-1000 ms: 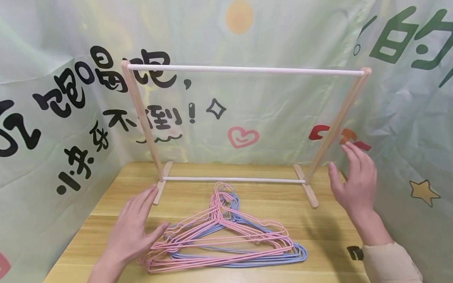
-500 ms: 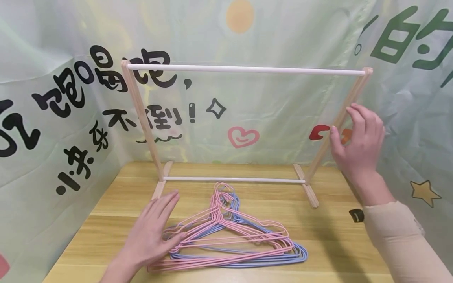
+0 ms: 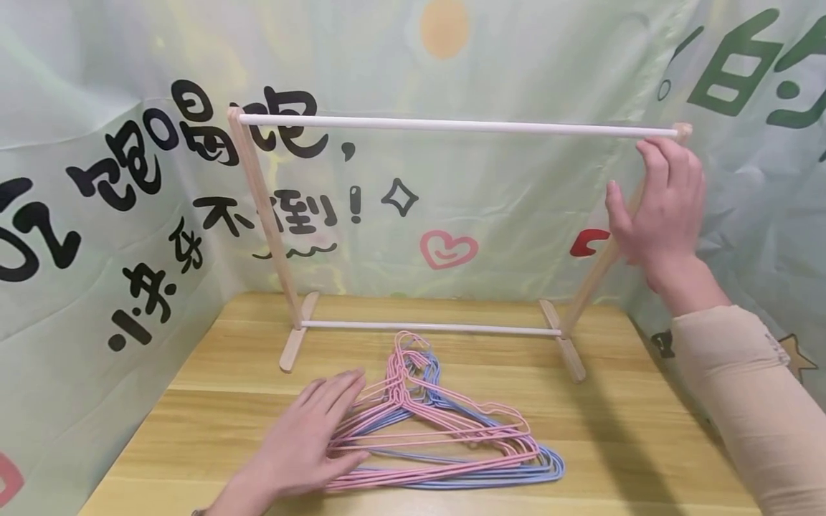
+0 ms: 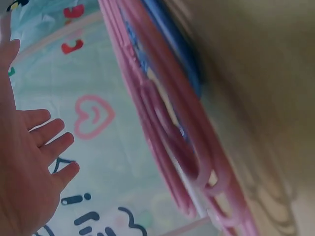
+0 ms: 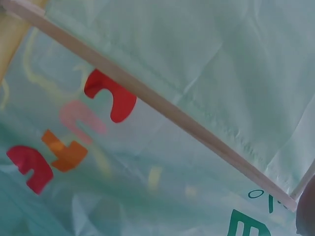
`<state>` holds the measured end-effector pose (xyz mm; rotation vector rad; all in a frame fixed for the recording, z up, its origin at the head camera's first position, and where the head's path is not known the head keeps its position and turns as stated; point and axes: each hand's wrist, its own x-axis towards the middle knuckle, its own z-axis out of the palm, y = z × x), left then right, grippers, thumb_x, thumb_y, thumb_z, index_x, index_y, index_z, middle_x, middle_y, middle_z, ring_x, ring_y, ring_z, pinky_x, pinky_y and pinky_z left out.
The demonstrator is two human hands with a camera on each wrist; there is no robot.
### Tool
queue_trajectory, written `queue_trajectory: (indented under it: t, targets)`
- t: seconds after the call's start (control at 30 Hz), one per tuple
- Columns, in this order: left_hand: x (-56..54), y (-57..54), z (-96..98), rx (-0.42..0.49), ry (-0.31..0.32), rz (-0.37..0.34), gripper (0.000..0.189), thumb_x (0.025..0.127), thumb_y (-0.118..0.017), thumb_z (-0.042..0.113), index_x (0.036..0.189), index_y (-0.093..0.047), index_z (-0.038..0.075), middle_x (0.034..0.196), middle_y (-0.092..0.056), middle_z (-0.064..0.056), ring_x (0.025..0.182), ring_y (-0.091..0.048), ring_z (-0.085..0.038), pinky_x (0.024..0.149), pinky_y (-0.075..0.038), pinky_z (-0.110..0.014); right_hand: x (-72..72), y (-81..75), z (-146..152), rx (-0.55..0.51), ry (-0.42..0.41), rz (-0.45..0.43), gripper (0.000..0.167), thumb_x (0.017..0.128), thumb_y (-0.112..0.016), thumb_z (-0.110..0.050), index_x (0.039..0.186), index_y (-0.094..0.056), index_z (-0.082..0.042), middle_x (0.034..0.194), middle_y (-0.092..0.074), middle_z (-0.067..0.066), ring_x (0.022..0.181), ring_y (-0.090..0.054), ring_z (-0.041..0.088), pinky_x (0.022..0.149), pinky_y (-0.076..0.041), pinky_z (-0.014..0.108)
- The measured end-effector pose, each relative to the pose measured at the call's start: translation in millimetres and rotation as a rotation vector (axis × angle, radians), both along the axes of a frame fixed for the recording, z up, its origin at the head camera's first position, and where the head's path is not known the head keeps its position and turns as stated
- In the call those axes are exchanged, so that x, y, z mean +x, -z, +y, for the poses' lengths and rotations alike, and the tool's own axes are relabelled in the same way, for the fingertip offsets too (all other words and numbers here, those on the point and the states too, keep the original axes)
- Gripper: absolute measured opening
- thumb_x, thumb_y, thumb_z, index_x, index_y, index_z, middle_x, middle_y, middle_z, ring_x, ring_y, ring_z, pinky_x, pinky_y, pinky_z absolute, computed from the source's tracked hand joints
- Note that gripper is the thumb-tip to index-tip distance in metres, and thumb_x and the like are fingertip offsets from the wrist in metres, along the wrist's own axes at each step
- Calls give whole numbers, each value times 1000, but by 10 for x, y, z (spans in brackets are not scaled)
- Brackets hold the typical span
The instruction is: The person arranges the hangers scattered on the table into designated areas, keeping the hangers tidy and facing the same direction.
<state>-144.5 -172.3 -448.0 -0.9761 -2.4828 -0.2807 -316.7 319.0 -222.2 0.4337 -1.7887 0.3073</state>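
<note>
A pile of pink wire hangers (image 3: 396, 390) and blue wire hangers (image 3: 553, 466) lies on the wooden table, hooks pointing away. Over the left part of the pile is my left hand (image 3: 306, 441), fingers extended and holding nothing; the left wrist view shows that hand (image 4: 29, 167) apart from the pink hangers (image 4: 172, 73). Behind the pile stands a small rack with a white top rod (image 3: 452, 126) and wooden uprights (image 3: 264, 215). My right hand (image 3: 667, 197) is raised by the right upright, fingertips just under the rod's right end. Whether they touch it is unclear.
The table (image 3: 213, 401) meets printed fabric walls (image 3: 516, 215) at the back and both sides. The rack's lower rod (image 3: 426, 327) and wooden feet (image 3: 571, 358) stand just beyond the hangers. A small black object (image 3: 662, 344) lies near the right edge.
My right hand has risen along the right upright toward the top rod. My left hand has moved right, from the pile's left side to over its left part. The hangers stay put.
</note>
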Motion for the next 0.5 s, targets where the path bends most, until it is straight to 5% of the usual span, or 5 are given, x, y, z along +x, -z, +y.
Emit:
queue_trajectory:
  t: [0.23, 0.5]
  targets:
    - [-32, 106, 61, -50, 34, -90, 99, 89, -63, 72, 162, -36, 11, 165, -39, -5, 149, -40, -22, 118, -36, -50, -131, -201, 71, 109, 27, -41, 61, 101, -44, -42, 144, -47, 1, 146, -50, 24, 134, -45, 44, 119, -30, 53]
    - [-71, 264, 77, -54, 61, -230, 103, 88, -64, 72, 162, -33, 8, 164, -39, -9, 147, -42, -25, 115, -39, -53, -273, -331, 114, 231, 73, -141, 54, 105, -41, -36, 143, -45, 2, 144, -48, 26, 127, -45, 49, 112, -34, 58]
